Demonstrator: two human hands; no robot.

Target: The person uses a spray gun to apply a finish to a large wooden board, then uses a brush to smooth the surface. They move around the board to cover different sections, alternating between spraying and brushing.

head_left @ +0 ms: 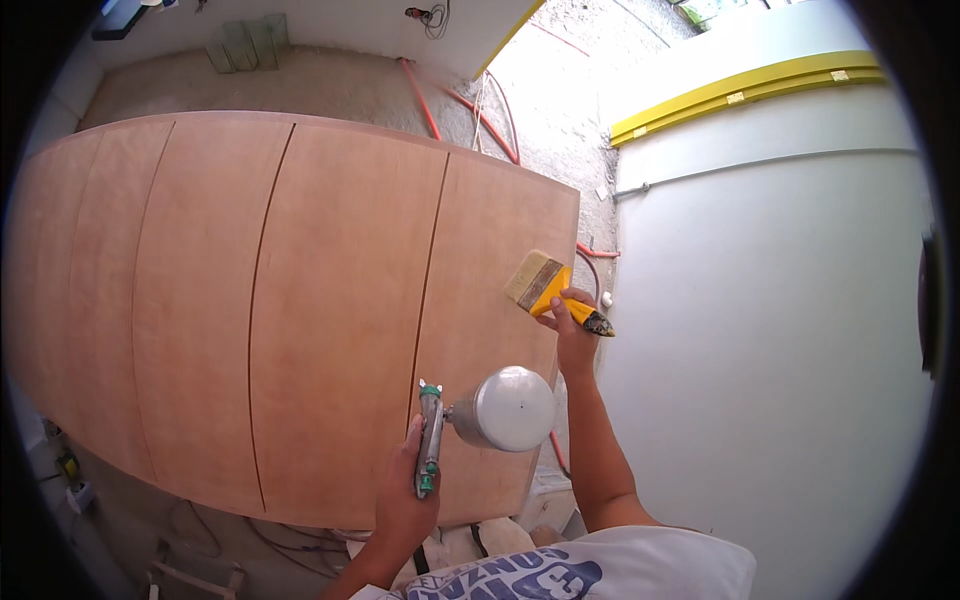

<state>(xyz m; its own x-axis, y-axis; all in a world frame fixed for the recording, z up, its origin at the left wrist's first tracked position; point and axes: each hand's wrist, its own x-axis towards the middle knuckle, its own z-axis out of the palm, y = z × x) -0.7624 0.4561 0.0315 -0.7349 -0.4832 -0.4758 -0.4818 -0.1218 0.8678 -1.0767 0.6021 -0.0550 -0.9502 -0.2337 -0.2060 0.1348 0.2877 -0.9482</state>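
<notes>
My right hand (570,312) is closed round the yellow handle of a wide paintbrush (541,283). The brush's pale bristles point up and left, over the right end of a large grooved wooden panel (340,270). In my left hand (408,490) is a spray gun (430,440) with green fittings. Its round metal cup (514,408) sticks out to the right, above the panel's near right part. Dark grooves run across the reddish-brown panel from far to near. I cannot tell whether the bristles touch the wood.
A white wall (760,300) stands close on the right, with a yellow frame (750,95) along its far part. Orange hoses (490,125) lie on the rough floor beyond the panel. Several glass pieces (248,45) lean at the far left wall. Cables (290,545) lie below the near edge.
</notes>
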